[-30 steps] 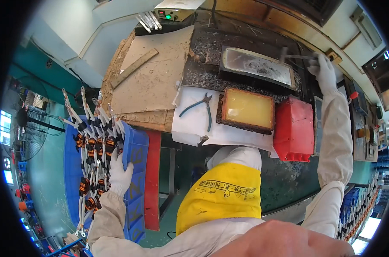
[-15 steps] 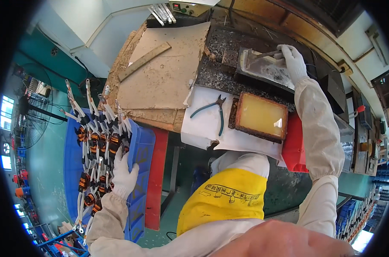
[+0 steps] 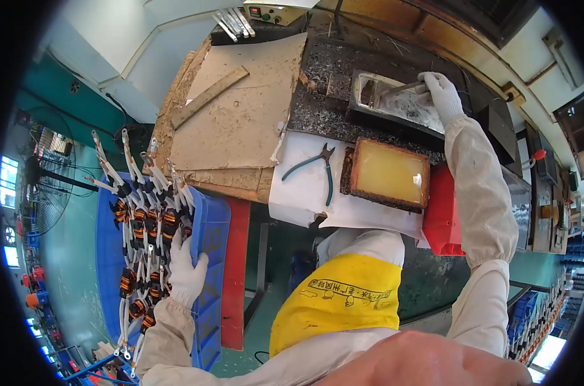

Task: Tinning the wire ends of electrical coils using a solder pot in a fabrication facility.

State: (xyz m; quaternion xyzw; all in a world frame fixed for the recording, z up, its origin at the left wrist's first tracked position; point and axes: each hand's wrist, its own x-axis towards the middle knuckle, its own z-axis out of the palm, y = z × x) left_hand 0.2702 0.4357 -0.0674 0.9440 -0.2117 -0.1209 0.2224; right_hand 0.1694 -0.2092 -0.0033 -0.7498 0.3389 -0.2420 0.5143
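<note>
My right hand [image 3: 441, 96], in a white glove, pinches a thin flat metal strip [image 3: 402, 88] over a rectangular dark-rimmed metal pot [image 3: 404, 110]. The strip's far end lies at the pot's silvery, patchy surface. My left hand [image 3: 187, 270], also gloved, rests among cables at the right side of a blue crate [image 3: 208, 257]. Its thumb stands apart from the stretched fingers, whose tips are partly hidden by the cables. White cables with orange-and-black connectors [image 3: 169, 220] and metal lugs fill the crate.
On white paper lie pliers [image 3: 326, 168] with teal handles, beside a tray [image 3: 391, 172] of yellowish material. Cardboard [image 3: 234, 122] with a wooden strip [image 3: 209, 98] covers the bench's left. A red bin [image 3: 441, 215] stands right of the tray. A fan [image 3: 44, 167] stands beyond the crate.
The right hand keeps hold of the metal strip, which has shifted slightly over the pot. A darker shiny patch now shows at the pot's left end. The left hand stays by the cables.
</note>
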